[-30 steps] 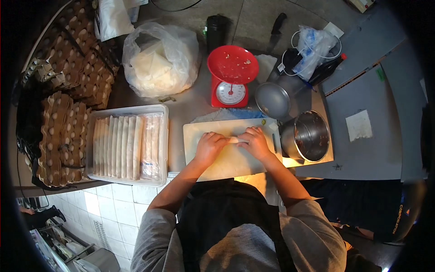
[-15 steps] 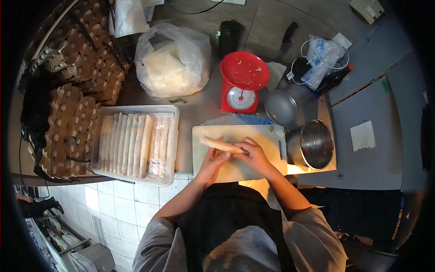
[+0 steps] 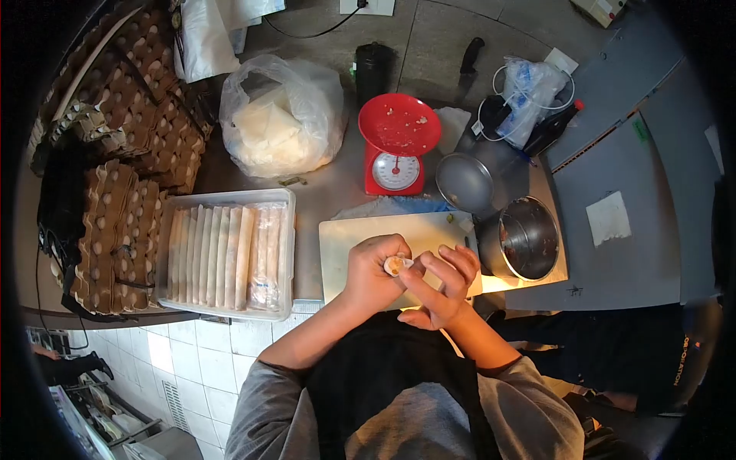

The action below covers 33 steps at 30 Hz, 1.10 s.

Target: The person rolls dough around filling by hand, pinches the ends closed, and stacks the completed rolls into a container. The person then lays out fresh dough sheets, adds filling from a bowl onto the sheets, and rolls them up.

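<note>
My left hand (image 3: 374, 270) is wrapped around a spring roll (image 3: 395, 265), whose end points up toward me and shows an orange-brown filling inside a pale wrapper. The rest of the roll is hidden in the fist. My right hand (image 3: 441, 285) is beside it with fingers apart, one fingertip at the loose wrapper edge of that end. Both hands are above a white cutting board (image 3: 345, 238). To the left, a clear plastic container (image 3: 289, 253) holds a row of similar long rolls (image 3: 211, 257), some of them bagged in plastic.
Behind the board stand a red kitchen scale (image 3: 395, 146) and a plastic bag of pale wrapper sheets (image 3: 280, 123). A steel pot (image 3: 525, 238) and a metal bowl (image 3: 464, 182) are at the right. Egg trays (image 3: 115, 230) are stacked at the far left.
The spring roll has turned from lying sideways between both hands to end-up in my left fist. My right hand has come off its end and spread its fingers.
</note>
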Motion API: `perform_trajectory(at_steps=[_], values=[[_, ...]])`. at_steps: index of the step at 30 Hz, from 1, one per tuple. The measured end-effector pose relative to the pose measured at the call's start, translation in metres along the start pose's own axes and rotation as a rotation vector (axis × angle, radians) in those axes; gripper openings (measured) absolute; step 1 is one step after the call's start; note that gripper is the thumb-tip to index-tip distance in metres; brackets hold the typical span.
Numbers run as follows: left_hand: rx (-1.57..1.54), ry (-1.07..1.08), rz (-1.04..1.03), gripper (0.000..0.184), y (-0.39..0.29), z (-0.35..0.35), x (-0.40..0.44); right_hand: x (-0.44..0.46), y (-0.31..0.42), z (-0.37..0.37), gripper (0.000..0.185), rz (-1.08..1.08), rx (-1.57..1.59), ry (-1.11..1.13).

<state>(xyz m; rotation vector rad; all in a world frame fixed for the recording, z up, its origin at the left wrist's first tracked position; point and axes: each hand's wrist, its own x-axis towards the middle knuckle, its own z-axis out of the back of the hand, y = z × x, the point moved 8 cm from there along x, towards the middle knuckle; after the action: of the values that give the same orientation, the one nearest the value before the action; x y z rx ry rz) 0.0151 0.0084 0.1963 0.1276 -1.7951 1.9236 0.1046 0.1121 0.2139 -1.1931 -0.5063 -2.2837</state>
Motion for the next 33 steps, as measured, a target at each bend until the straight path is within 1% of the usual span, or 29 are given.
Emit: perform_trajectory(at_steps=[2,5,8,11,12,14,17,20,21,23,25,26,27,28,29,32,33], values=[[0.038,-0.012,-0.052,0.024,-0.005,0.0,-0.001,0.012,0.002,0.002,0.051,-0.036,0.0,0.012],[0.064,-0.014,-0.076,0.017,-0.01,0.0,-0.003,0.025,0.006,0.004,0.049,-0.024,-0.038,0.087],[0.024,0.008,-0.15,0.009,-0.015,-0.002,-0.006,0.04,0.013,0.003,0.045,0.01,-0.07,0.173],[0.027,0.002,-0.187,0.006,-0.014,-0.001,-0.007,0.044,0.012,-0.008,0.046,0.062,-0.052,0.267],[-0.005,-0.012,-0.147,0.006,-0.01,-0.001,-0.007,0.047,0.01,-0.008,0.045,0.057,-0.026,0.266],[-0.066,-0.042,-0.066,0.008,-0.002,0.002,-0.006,0.053,0.007,-0.007,0.043,0.048,0.029,0.264],[-0.062,0.065,0.053,0.016,0.008,0.0,-0.003,0.04,-0.031,0.001,0.049,-0.256,0.557,0.121],[-0.15,0.052,0.048,0.021,0.006,-0.004,-0.001,0.043,-0.034,-0.003,0.054,-0.243,0.543,0.187],[-0.14,0.071,0.041,0.021,0.005,-0.006,0.0,0.041,-0.034,-0.006,0.05,-0.256,0.567,0.184],[-0.119,0.102,0.029,0.02,0.003,-0.008,-0.001,0.046,-0.022,-0.003,0.047,-0.083,0.363,0.201],[-0.187,0.095,0.027,0.021,0.009,-0.013,-0.003,0.052,-0.01,0.001,0.042,0.068,0.18,0.215],[-0.222,0.094,0.024,0.021,0.011,-0.015,-0.003,0.054,-0.013,0.001,0.043,0.053,0.206,0.234],[-0.19,0.142,0.032,0.021,0.008,-0.019,-0.002,0.055,-0.017,0.002,0.044,0.04,0.231,0.251],[-0.157,0.187,0.038,0.022,0.003,-0.02,0.0,0.056,-0.021,0.002,0.045,0.03,0.258,0.268],[-0.123,0.23,0.046,0.022,-0.002,-0.021,0.002,0.053,-0.035,0.0,0.053,-0.113,0.493,0.233],[-0.253,0.362,0.107,0.022,-0.014,-0.027,0.003,0.045,-0.06,-0.005,0.061,-0.384,0.866,0.18],[-0.269,0.413,0.123,0.023,-0.015,-0.03,0.002,0.05,-0.056,-0.006,0.066,-0.314,0.849,0.249]])
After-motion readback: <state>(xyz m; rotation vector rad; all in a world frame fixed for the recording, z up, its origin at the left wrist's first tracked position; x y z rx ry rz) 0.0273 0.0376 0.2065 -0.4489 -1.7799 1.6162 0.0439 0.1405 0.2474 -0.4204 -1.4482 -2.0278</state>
